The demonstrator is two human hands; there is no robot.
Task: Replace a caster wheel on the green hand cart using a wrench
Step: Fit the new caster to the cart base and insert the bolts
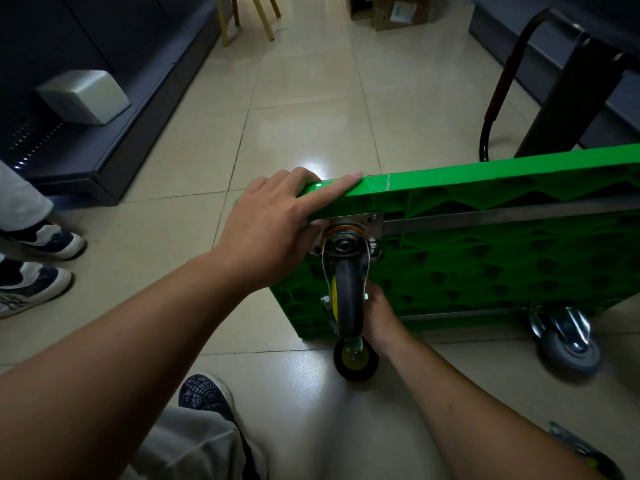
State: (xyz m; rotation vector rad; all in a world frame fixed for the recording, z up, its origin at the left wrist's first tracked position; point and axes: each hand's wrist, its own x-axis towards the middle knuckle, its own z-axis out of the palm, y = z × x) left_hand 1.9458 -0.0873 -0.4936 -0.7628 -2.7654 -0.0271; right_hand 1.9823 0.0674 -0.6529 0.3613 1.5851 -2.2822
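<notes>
The cart (pixel 485 258) stands on its long edge on the tiled floor (pixel 304 98), with its ribbed green underside facing me. My left hand (pixel 273 223) grips its upper near corner: the fingers lie over the top edge and the thumb presses the underside just beside the caster plate (pixel 375 221).

The caster (pixel 348 292) bolted to that plate sticks out toward me, with a dark tyre, a yellow hub and a steel fork. My right hand (pixel 379 313) is low behind it, against the fork. The wheel hides the fingers, so I cannot tell whether that hand is closed or holds anything.

Below, at the cart's bottom near corner, a second yellow-hubbed wheel (pixel 355 358) touches the floor. Farther right along the bottom edge, a grey wheel (pixel 568 344) in a shiny fork also rests on the tiles. The cart's black handle (pixel 498 88), with a red grip, rises behind the far end.

My shoe (pixel 204 393) is near the lower wheel. Another person's shoes (pixel 34 285) stand well off to the left.
</notes>
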